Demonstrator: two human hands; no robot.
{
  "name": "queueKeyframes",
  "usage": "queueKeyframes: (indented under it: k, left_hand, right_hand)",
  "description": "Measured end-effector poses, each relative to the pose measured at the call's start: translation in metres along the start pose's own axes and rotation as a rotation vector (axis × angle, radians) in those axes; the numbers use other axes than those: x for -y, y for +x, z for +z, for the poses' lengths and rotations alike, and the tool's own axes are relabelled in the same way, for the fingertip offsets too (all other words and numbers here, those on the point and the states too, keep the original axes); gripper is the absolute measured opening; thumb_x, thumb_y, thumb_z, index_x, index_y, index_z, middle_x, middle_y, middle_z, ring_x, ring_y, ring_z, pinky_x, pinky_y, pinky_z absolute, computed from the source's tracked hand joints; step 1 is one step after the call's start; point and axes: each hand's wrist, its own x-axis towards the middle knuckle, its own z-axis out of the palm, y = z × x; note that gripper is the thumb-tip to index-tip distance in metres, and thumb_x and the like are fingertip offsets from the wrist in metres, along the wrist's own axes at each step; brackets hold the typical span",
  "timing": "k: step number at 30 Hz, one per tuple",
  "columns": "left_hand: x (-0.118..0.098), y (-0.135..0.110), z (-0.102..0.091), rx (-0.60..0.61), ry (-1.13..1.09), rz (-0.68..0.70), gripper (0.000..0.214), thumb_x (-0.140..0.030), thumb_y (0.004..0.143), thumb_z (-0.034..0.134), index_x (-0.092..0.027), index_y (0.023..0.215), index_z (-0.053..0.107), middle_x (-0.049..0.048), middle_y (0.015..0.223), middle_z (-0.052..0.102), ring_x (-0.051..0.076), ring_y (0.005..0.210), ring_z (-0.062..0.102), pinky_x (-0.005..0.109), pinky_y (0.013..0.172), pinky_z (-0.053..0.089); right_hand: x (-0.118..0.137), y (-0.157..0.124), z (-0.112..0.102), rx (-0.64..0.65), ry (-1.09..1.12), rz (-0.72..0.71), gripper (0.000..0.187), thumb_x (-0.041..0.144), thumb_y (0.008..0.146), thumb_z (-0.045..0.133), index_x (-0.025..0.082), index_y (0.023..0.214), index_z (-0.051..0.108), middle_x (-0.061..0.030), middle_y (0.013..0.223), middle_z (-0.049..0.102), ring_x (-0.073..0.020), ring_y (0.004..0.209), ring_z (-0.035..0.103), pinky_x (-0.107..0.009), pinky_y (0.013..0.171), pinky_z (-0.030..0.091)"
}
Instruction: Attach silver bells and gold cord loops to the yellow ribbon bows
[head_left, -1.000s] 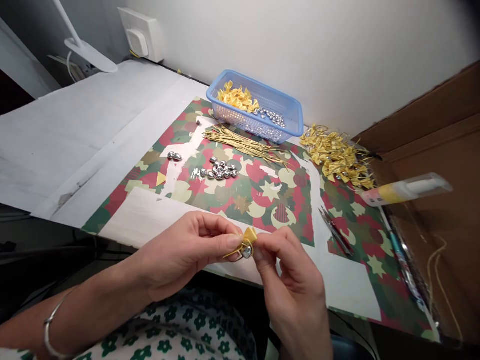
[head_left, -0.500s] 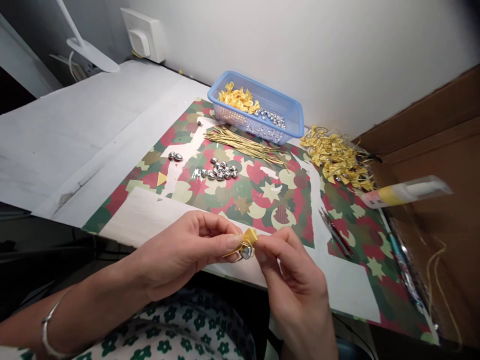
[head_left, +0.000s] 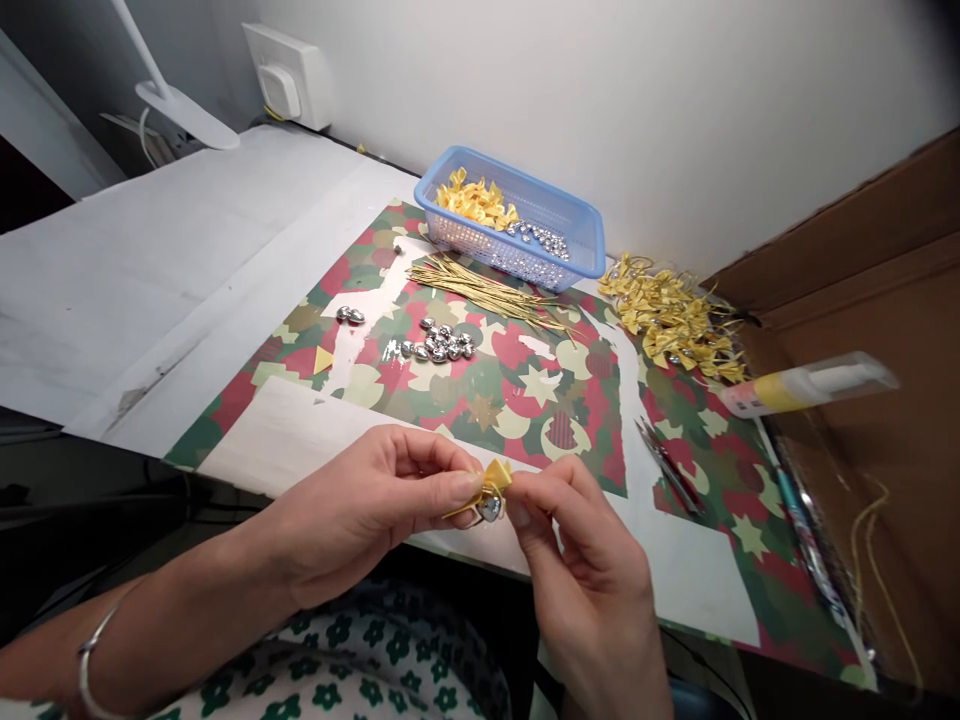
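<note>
My left hand pinches a small yellow ribbon bow between thumb and forefinger, over the near edge of the table. A shiny silver bead hangs just below the bow, with a thin gold cord looped around it. From the other side, my right hand has its thumb and forefinger closed at the bow's right edge. Its fingertips partly hide what they grip there. Beyond my hands lies a cluster of loose silver beads, with a few more to their left.
A blue basket of yellow bows and silver beads stands by the wall. Gold cords lie before it. To the right are a pile of beaded bows, a glue bottle, tweezers and a cardboard box.
Both hands stay nearly still around the bow. The view has shifted very slightly, and the bow and bead are turned a little.
</note>
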Motion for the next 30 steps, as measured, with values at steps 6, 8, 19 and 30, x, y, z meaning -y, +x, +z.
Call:
queueKeyframes:
  k: [6, 8, 19, 30]
  left_hand:
    - [0.001, -0.001, 0.000, -0.014, 0.022, 0.001, 0.015, -0.024, 0.090, 0.079, -0.014, 0.078, 0.077, 0.0003, 0.076, 0.067, 0.010, 0.074, 0.058, 0.018, 0.074, 0.048]
    - [0.001, -0.001, 0.000, -0.014, 0.026, -0.001, 0.015, -0.023, 0.090, 0.080, -0.014, 0.078, 0.077, 0.0006, 0.076, 0.068, 0.010, 0.075, 0.058, 0.018, 0.074, 0.048]
    - [0.006, -0.001, 0.002, -0.066, 0.214, 0.128, 0.016, -0.030, 0.094, 0.075, -0.017, 0.084, 0.074, 0.0004, 0.081, 0.068, 0.013, 0.080, 0.060, 0.022, 0.079, 0.049]
    - [0.008, -0.001, 0.010, -0.252, 0.489, 0.366, 0.012, -0.027, 0.096, 0.067, -0.020, 0.086, 0.068, 0.0006, 0.086, 0.068, 0.017, 0.084, 0.063, 0.028, 0.079, 0.052]
  right_hand:
    - [0.001, 0.001, -0.001, -0.001, -0.011, -0.003, 0.022, 0.019, 0.100, 0.058, 0.029, 0.100, 0.078, 0.0008, 0.076, 0.047, -0.0145, 0.067, 0.048, -0.027, 0.059, 0.041]
    - [0.001, 0.001, -0.001, 0.001, -0.024, -0.006, 0.022, 0.019, 0.100, 0.058, 0.028, 0.098, 0.078, 0.0007, 0.076, 0.048, -0.0146, 0.067, 0.048, -0.027, 0.058, 0.041]
    - [-0.003, -0.001, 0.007, -0.100, -0.043, -0.041, 0.014, 0.014, 0.095, 0.065, 0.026, 0.094, 0.073, 0.0009, 0.085, 0.073, -0.0147, 0.076, 0.067, -0.025, 0.069, 0.055]
    - [-0.001, -0.010, 0.017, -0.208, -0.191, -0.108, 0.022, 0.016, 0.100, 0.055, 0.029, 0.114, 0.066, -0.0021, 0.095, 0.074, -0.0158, 0.077, 0.070, -0.028, 0.070, 0.058]
